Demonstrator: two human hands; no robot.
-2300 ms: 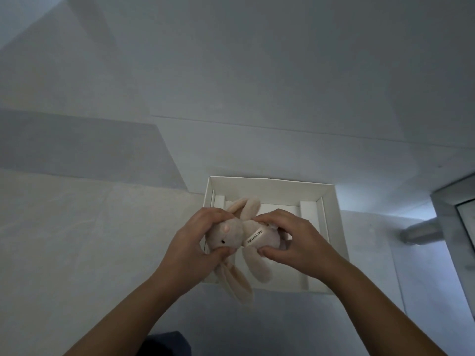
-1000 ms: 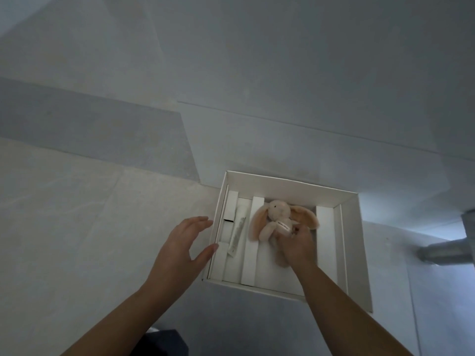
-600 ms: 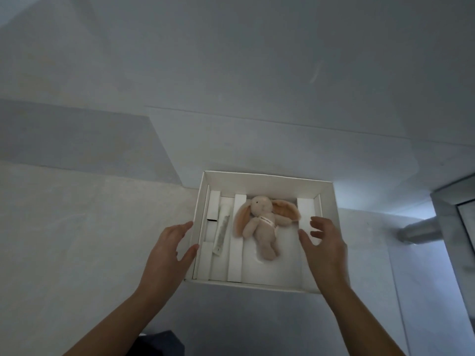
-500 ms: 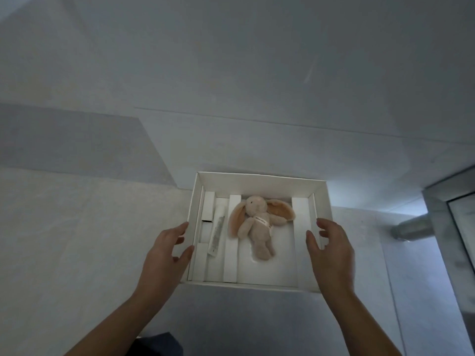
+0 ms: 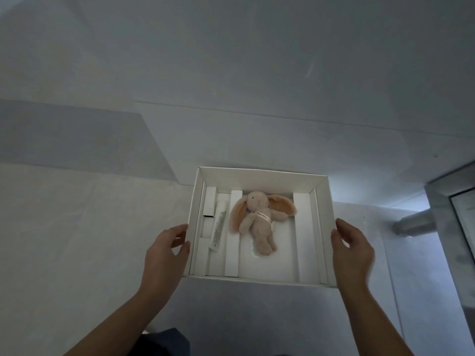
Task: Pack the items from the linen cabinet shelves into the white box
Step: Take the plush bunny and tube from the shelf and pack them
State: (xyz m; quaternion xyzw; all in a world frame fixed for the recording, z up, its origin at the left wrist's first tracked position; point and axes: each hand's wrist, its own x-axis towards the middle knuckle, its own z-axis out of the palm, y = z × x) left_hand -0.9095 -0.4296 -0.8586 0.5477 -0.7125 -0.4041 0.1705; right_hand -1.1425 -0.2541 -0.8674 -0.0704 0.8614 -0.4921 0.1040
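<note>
On the pale surface [image 5: 77, 227], left to right: left hand [image 5: 164, 250] hovering open-fingered just beside the white box [image 5: 259, 176], at its left wall; slim tube [image 5: 218, 227] lying lengthwise in a side slot; plush rabbit [image 5: 259, 222] lying head-away in the centre recess; right hand [image 5: 352, 250] hovering, fingers relaxed, beside the right wall, both hands equally near.

Bunny [image 5: 259, 222] released, right hand [image 5: 353, 249] beside box [image 5: 262, 178]

A pale grey tiled surface [image 5: 77, 227] with thin seams fills the view, crossed at left by a darker grey band [image 5: 77, 134]. At right a short metal cylinder [image 5: 416, 223] lies beside a metal-framed glass panel [image 5: 455, 240]. Dark blue fabric [image 5: 162, 343] shows at the bottom edge.
</note>
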